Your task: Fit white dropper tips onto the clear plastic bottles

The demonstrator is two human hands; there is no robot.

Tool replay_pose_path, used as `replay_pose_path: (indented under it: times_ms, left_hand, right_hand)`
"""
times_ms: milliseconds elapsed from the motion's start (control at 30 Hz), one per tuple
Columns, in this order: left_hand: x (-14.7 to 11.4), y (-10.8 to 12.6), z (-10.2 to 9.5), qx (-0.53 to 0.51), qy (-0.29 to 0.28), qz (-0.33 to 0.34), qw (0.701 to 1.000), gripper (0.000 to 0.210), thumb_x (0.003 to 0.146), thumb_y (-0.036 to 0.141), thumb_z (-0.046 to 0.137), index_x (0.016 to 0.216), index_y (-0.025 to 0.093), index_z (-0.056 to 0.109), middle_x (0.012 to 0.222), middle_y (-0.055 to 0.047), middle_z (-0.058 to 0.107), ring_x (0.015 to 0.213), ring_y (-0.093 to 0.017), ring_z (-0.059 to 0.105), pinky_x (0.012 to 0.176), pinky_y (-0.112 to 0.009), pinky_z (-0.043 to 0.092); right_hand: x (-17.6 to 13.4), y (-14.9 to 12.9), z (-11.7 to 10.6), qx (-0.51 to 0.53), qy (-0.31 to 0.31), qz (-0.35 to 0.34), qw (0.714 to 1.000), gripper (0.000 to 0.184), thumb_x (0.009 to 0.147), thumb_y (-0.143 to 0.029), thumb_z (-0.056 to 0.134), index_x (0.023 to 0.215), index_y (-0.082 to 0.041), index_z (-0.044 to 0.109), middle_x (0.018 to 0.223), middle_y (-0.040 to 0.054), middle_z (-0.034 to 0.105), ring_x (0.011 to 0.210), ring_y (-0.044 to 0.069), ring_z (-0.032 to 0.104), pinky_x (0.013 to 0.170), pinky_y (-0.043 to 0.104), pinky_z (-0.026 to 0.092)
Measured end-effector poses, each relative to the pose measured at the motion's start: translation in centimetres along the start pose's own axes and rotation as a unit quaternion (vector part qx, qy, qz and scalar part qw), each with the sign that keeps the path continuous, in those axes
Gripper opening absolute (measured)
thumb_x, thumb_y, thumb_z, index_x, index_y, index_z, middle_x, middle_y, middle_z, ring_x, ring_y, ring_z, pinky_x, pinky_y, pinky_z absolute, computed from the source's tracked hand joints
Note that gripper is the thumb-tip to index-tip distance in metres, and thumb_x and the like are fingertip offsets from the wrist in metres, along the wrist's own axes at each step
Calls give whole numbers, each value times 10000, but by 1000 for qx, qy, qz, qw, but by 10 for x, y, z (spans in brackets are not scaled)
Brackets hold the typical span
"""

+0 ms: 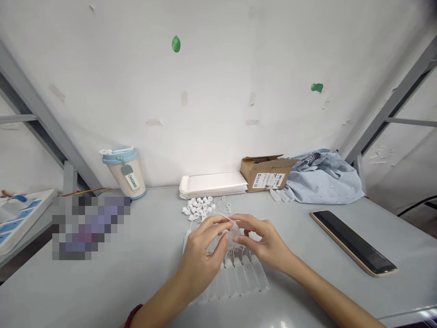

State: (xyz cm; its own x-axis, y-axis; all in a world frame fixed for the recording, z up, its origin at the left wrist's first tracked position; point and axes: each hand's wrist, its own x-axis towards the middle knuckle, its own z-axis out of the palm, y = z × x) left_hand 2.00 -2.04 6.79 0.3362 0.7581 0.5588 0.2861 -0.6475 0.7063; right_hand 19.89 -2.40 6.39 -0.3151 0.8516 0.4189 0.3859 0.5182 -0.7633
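Above the middle of the table, my left hand [205, 248] and my right hand [264, 237] meet with bent fingers around a small translucent plastic piece [235, 231]. My right thumb and fingers pinch it from the right. My left fingertips close on its left side, and the exact contact there is partly hidden. Under my hands lies a row of translucent plastic tubes [241, 278] with narrow necks and thin loops at their far ends. My left hand and forearm cover part of this row. Just beyond my fingers is a pile of small white caps [198, 207].
Along the wall stand a blue-lidded tumbler [128, 175], a stack of white padded envelopes [213, 183], a cardboard box [262, 175] and a light-blue cloth [324, 180]. A few loose tubes [282, 195] lie before the box. At right rests a phone [353, 241]. A pixelated patch covers something at left.
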Motion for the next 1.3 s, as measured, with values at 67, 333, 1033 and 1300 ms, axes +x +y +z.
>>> replay_pose_path:
  times_ms: [67,333,1033,1300]
  left_hand:
    - [0,1,-1,-11,-6,-22,1000,261,849,112,467,981,234,656,1009,-49,613,936,-185,609,786,-304,529]
    - [-2,-5,1,24,17,59,998,300,840,53,452,1013,203,646,987,-73,608,861,-160,601,659,-241,509]
    - [0,-7,5,96,47,40,993,175,798,116,562,943,190,625,860,-46,618,754,-159,580,650,-277,487]
    - [4,-4,2,-61,24,-86,994,123,789,172,564,811,186,684,822,-37,681,771,-166,641,698,-264,531]
  right_hand:
    - [-1,0,1,4,-2,7,1000,321,839,-231,579,1155,-271,535,936,15,669,767,154,619,594,245,445]
    - [-3,2,3,-23,40,19,999,192,805,-258,612,980,-185,581,759,13,628,608,124,540,567,241,440]
    - [-7,11,8,-184,62,-137,971,162,873,-212,521,1031,-203,485,828,49,598,740,155,570,588,241,475]
    - [-4,9,8,-205,51,-171,962,160,878,-181,503,1035,-196,482,826,57,615,737,171,557,595,265,471]
